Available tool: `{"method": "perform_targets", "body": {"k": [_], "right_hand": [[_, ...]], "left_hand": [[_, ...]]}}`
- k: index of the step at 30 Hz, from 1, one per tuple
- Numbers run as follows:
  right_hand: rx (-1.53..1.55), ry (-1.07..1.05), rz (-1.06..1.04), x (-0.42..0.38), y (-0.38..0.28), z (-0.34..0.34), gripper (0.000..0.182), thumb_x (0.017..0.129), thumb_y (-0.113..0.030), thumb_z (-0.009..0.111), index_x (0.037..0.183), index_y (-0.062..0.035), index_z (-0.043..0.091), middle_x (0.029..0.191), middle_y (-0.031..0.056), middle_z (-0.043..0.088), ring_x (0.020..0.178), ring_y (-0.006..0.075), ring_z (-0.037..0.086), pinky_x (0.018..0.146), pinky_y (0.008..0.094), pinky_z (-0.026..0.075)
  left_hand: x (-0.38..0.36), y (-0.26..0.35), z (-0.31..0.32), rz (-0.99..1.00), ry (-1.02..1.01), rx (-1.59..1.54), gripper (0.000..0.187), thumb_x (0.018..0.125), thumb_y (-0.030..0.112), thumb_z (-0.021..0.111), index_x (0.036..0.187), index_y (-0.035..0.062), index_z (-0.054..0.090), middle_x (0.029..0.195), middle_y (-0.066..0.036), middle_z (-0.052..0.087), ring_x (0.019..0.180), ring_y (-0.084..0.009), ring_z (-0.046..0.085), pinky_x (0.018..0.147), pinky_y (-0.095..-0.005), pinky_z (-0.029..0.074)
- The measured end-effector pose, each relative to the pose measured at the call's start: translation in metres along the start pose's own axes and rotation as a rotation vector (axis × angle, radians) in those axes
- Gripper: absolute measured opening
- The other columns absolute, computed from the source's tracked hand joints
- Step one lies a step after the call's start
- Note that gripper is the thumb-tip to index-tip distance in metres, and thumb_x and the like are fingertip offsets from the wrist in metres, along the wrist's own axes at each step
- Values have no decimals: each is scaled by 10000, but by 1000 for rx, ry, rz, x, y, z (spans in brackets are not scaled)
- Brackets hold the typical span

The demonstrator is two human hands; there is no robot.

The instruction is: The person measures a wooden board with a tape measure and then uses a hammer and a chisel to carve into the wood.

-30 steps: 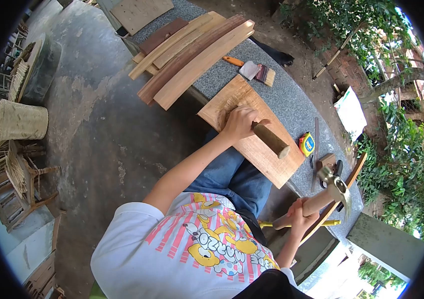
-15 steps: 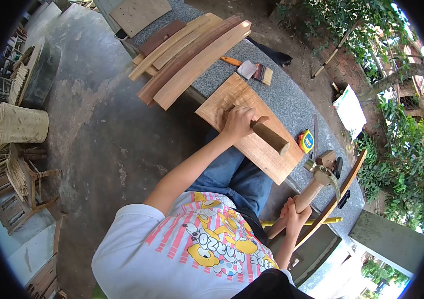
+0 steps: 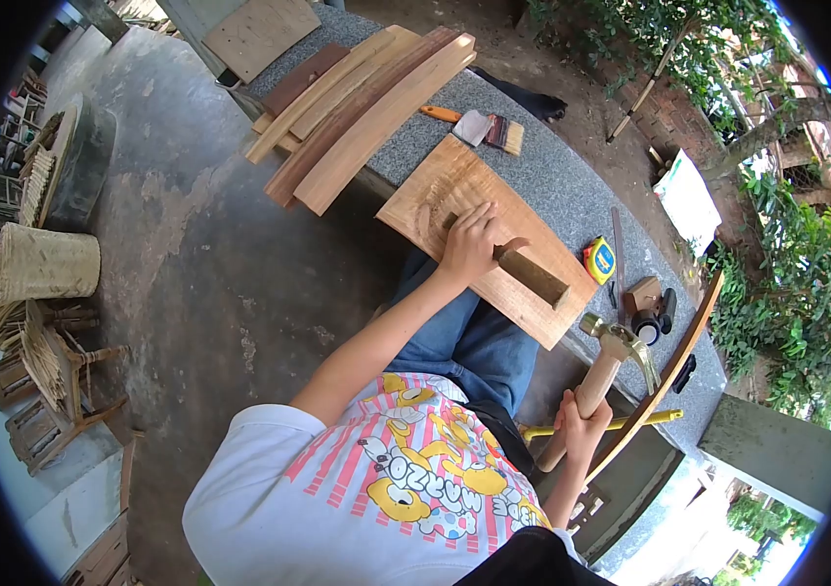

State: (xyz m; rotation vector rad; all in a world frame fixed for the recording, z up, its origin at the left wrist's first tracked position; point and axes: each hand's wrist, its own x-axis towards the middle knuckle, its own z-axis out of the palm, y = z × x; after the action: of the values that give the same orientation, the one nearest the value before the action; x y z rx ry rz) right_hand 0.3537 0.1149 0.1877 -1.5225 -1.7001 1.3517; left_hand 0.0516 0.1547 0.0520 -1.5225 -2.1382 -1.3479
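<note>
The wooden tool, apparently a hand plane (image 3: 534, 277), lies just above the centre of the frame, on a flat wooden board (image 3: 435, 176). Its long axis slants from upper left to lower right, roughly along the board's own length, and its blunt bare end points to the lower right. The left hand (image 3: 469, 246) is the nearer one: it holds the tool across its upper-left part, fingers close together and laid over it, though how firmly they press I cannot tell. A thin curled piece sticks up from the tool just beside that hand.

The right hand (image 3: 581, 427) is lower right of the tool and apart from it, closed around the handle of a claw hammer (image 3: 599, 379). The handle slants up to the right from the fist, so the hammer's head (image 3: 620, 342) sits near the tool's bare end but does not appear to touch it. The striking face is on the upper-left side, towards that end; the claw curves away to the lower right.

The board reaches from above the lap to the edge of the stone surface (image 3: 552, 176). A yellow tape measure (image 3: 599, 260) lies just beside the board's right side, and a paintbrush (image 3: 505, 135) lies above it.
</note>
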Motion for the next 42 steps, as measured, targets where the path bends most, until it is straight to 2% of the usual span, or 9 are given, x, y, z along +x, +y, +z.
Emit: {"method": "perform_targets", "body": {"k": [9,14,18,21,25,28,31,34,42], "right_hand": [[-23,65,-11,-6,8,-7,196,825,-26,645,687,6,510,523,11,516,438,71,494,405,245,370],[-209,166,-38,-8,12,-14,214,805,-74,672,719,26,503,528,52,495,493,80,418,461,296,363],[-407,199,-82,-11,22,-15,284,790,-98,699,693,17,459,540,146,442,490,198,352,484,353,363],[-447,231,-61,-9,50,-14,290,783,-143,732,716,20,501,575,194,499,502,360,434,507,397,394],[-512,322,-39,-8,71,-9,253,788,-188,738,759,7,579,595,197,547,567,372,576,527,410,426],[-444,341,27,-11,75,-11,253,791,-181,739,764,13,580,579,183,542,548,322,597,523,400,426],[-386,366,57,-17,77,-14,260,788,-174,749,769,25,582,573,176,537,510,263,568,519,380,422],[-395,373,36,-18,93,-17,270,781,-165,759,772,37,580,574,176,529,489,242,504,519,361,419],[-385,330,-24,-14,84,-13,241,758,-149,762,809,31,610,612,198,550,540,364,515,555,379,436]], "left_hand": [[-3,4,3,39,-127,51,540,794,363,729,1010,-120,623,1130,-298,623,1126,-371,596,955,-425,469],[-2,10,-26,67,-116,-239,207,822,207,715,872,18,646,1050,-167,689,1022,-324,650,879,-399,503],[-12,28,-70,-294,-167,-657,148,959,153,578,965,35,667,657,-4,565,591,-54,496,522,-222,382],[-19,29,-94,-481,-266,-581,325,1011,280,496,926,20,670,548,13,460,503,-55,412,474,-225,315],[-29,6,-96,-439,-221,-612,360,1023,271,475,844,14,651,559,16,459,513,-44,410,467,-226,313],[-40,-20,-99,-451,-124,-209,104,910,123,595,946,27,610,770,-130,664,766,-298,683,650,-348,487],[-29,-29,-116,-542,6,69,220,867,66,597,1086,59,574,921,-181,676,963,-420,625,761,-436,486],[-36,-89,-120,-838,-163,-206,261,969,274,563,946,17,601,600,-71,567,530,-181,575,509,-313,414],[-26,-99,-103,-758,-305,-345,441,984,427,510,740,60,499,518,-1,471,422,-76,412,411,-263,305]]}}
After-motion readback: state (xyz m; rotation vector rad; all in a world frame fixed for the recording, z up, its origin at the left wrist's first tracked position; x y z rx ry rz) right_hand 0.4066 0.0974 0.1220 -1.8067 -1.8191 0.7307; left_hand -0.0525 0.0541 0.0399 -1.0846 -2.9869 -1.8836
